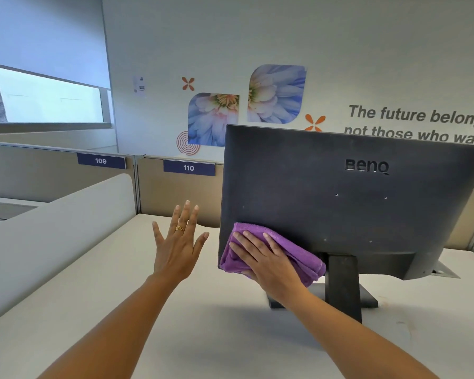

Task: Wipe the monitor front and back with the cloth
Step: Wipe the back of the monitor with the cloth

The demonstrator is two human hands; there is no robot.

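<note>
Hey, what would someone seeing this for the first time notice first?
The bright purple cloth stands out first, pressed flat by the right hand against the lower left corner of the black BenQ monitor, whose back faces the camera. To its left, the left hand is held up with fingers spread over the white desk. Behind, blue flower pictures decorate the wall.

White desk (99, 310), floral wall (340, 50), blinded window (47, 97)

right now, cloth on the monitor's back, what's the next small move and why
Probably slide the right hand and purple cloth rightward across the monitor's back: the cloth is pressed at its lower left corner, most of the panel lies beyond.
</note>
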